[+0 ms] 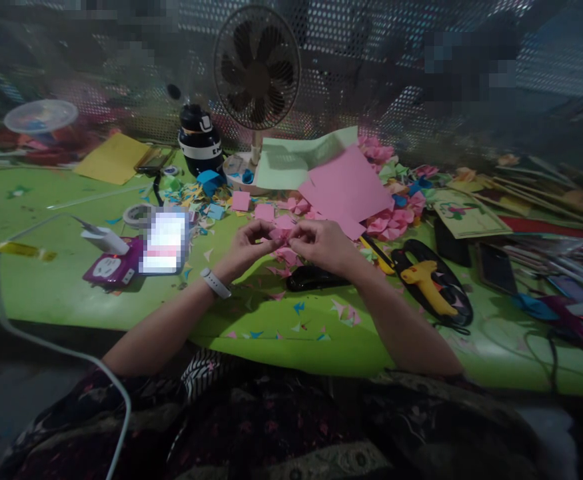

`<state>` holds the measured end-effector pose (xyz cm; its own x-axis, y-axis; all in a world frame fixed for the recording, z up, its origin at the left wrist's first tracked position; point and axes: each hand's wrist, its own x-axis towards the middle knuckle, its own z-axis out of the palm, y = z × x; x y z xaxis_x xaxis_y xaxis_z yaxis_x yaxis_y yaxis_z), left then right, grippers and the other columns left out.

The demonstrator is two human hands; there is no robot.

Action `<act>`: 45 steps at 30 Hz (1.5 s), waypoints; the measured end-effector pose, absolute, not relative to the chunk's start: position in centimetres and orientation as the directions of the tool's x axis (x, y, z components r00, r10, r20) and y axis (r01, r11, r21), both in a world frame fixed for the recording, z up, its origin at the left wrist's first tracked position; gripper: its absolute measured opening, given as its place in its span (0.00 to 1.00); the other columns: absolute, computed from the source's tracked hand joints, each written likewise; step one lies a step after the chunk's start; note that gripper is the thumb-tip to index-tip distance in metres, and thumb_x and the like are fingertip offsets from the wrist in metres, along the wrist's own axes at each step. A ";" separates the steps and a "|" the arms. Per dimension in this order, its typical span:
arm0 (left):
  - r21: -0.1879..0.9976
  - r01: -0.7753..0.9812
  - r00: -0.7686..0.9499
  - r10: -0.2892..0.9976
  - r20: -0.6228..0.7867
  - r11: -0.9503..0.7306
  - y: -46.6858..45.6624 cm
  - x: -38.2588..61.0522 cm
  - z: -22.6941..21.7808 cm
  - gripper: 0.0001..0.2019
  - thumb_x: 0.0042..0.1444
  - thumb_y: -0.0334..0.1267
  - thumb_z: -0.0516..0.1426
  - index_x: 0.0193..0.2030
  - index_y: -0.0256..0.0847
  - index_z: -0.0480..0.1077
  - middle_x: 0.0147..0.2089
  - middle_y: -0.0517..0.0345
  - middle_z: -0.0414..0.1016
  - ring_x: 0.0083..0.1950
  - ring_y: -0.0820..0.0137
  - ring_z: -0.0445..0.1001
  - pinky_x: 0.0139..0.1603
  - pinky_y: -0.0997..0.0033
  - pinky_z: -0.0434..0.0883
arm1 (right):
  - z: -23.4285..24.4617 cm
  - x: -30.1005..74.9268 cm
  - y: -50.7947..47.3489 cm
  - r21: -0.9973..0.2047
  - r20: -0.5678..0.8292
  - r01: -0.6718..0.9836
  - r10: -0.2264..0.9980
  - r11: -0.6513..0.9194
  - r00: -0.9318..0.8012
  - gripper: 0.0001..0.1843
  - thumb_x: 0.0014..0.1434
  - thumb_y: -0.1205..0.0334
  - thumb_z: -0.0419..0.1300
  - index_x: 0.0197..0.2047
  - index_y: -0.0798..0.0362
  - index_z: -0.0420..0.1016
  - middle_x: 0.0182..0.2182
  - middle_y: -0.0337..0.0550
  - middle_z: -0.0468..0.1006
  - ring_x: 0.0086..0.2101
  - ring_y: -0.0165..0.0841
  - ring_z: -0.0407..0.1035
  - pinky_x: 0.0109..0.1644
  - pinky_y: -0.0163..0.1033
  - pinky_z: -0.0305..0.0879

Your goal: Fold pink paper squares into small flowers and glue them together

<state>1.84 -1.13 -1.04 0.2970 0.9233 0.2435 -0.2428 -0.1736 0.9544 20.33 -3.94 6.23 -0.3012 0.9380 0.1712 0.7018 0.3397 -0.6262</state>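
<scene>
Between my two hands is a small piece of pink paper, pinched from both sides. My left hand, with a pale band on its wrist, has thumb and forefinger closed on the paper's left part. My right hand pinches its right edge. Whether the piece is folded is too blurred to tell. Just beyond lie small pink paper squares and a heap of pink paper flowers. Under my right hand rests a dark stapler-like tool. Pink scraps lie below my fingers.
A lit phone leans by a purple power strip on the left. Pink sheets, a fan and a dark bottle stand behind. A yellow glue gun lies right. A white cable hangs over the near left edge.
</scene>
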 end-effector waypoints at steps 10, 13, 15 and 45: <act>0.958 -0.207 0.276 0.928 0.250 -0.197 -1.2 2.0 -1.0 0.19 0.45 0.49 0.72 0.33 0.38 0.72 0.33 0.59 0.75 0.35 0.73 0.73 0.39 0.70 0.74 | 6.1 20.0 -4.0 -0.639 0.183 0.697 0.944 0.325 -0.274 0.05 0.54 0.65 0.60 0.29 0.55 0.76 0.22 0.38 0.75 0.23 0.27 0.62 0.30 0.35 0.56; 0.961 -0.206 0.292 0.926 0.241 -0.186 -1.4 2.0 -0.8 0.19 0.44 0.47 0.73 0.34 0.38 0.72 0.34 0.58 0.76 0.36 0.73 0.74 0.38 0.72 0.73 | 6.0 20.1 -3.9 -0.649 0.174 0.694 0.949 0.312 -0.264 0.06 0.54 0.65 0.60 0.29 0.55 0.77 0.23 0.39 0.75 0.24 0.28 0.64 0.30 0.35 0.57; 0.960 -0.207 0.292 0.925 0.243 -0.187 -1.4 2.0 -0.8 0.19 0.44 0.46 0.73 0.34 0.38 0.72 0.34 0.58 0.75 0.36 0.73 0.74 0.38 0.72 0.73 | 6.0 20.1 -3.9 -0.657 0.160 0.691 0.951 0.302 -0.264 0.06 0.54 0.65 0.60 0.29 0.56 0.77 0.23 0.39 0.75 0.24 0.28 0.64 0.30 0.35 0.56; 0.961 -0.176 0.245 0.936 0.251 -0.212 -1.4 2.0 -1.0 0.20 0.45 0.46 0.72 0.34 0.37 0.70 0.34 0.57 0.75 0.36 0.72 0.74 0.38 0.72 0.73 | 6.0 19.9 -3.9 -0.663 0.123 0.708 0.968 0.243 -0.217 0.06 0.53 0.65 0.59 0.28 0.55 0.77 0.21 0.38 0.73 0.24 0.28 0.62 0.31 0.36 0.56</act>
<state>2.04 -1.37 -1.01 0.2447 0.9364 0.2513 -0.1762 -0.2120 0.9613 19.87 -3.89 6.00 -0.2168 0.9684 0.1232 0.7083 0.2430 -0.6627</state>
